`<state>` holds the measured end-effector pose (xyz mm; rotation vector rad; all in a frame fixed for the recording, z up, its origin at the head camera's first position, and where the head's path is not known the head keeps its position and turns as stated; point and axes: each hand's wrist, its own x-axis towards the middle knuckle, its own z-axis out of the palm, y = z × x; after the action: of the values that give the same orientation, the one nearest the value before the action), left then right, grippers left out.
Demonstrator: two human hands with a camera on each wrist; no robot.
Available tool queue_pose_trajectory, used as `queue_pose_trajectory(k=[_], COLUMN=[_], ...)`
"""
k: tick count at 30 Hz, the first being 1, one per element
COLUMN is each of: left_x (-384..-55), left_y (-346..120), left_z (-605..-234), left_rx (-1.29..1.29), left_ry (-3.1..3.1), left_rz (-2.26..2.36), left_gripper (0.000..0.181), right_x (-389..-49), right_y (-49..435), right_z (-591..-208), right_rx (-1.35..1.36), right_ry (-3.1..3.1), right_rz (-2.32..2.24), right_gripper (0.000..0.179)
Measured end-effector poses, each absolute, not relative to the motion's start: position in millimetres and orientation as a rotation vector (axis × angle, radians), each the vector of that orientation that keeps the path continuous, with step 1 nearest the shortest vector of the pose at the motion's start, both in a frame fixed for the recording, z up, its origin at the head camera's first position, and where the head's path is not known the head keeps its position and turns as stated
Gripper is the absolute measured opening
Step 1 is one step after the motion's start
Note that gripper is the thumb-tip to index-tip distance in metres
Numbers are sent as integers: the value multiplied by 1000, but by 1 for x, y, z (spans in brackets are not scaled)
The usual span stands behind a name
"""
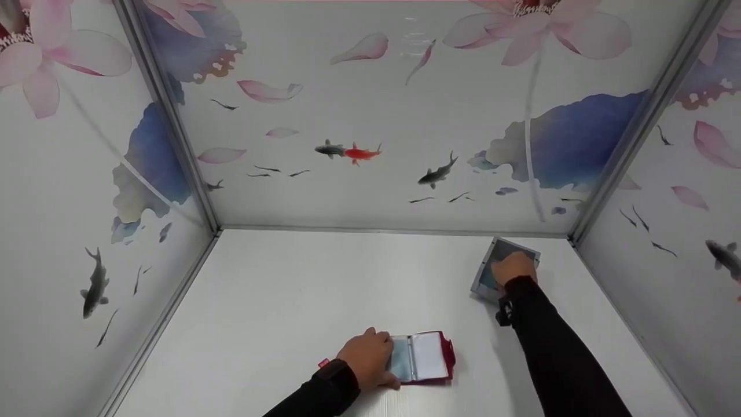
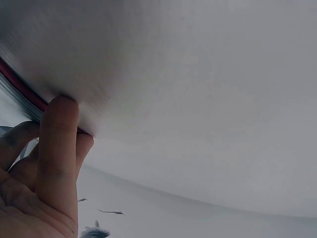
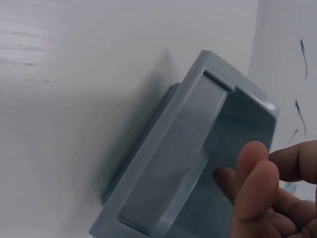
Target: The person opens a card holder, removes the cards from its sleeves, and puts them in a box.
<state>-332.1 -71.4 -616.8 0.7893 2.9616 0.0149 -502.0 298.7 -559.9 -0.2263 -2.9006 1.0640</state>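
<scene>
A small red card holder (image 1: 429, 356) lies spread on the white table, with a ring spine, a clear sleeve on its left side and a white page on its right. My left hand (image 1: 367, 359) grips its left side, fingers at the far edge and thumb at the near edge. In the left wrist view, the fingers (image 2: 60, 124) press along the red cover's edge. At the back right, my right hand (image 1: 514, 267) reaches over a grey plastic box (image 3: 148, 168). Its fingers (image 3: 255, 191) are loosely bent inside the box opening, with nothing visible between them.
White panels (image 1: 359, 197) printed with lotus flowers and fish enclose the table (image 1: 289, 284) at the back and both sides. Grey metal strips (image 1: 382, 231) run along the joints. The grey box stands close to the back panel.
</scene>
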Motion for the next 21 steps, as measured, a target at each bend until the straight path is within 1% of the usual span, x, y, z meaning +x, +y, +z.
queue_pose_trajectory(k=[6,11,16,17,21], left_x=[-334,-333,-333,-338,-338], left_y=[-70,-69,-69,-71,-70], left_z=[-617,-620,-621,-635,-632], left_rx=[780,801,805,829,831], left_ry=[2960,2971,2960,2971,2958], left_rz=[13,9,9,7,-1], left_gripper=[82,82,82,85,84], right_x=[-487,-463,-439,-434,-415], right_y=[287,276,253,247,225], right_z=[-536,-526,-522,-521,-521], right_rx=[-147,-114,-109,-91,-32], right_ry=[-2883,-2816,-2802,-2796,-2742], right_rz=[1034,1158,1259,1293,1398], right_gripper=[44,45,27,24,18])
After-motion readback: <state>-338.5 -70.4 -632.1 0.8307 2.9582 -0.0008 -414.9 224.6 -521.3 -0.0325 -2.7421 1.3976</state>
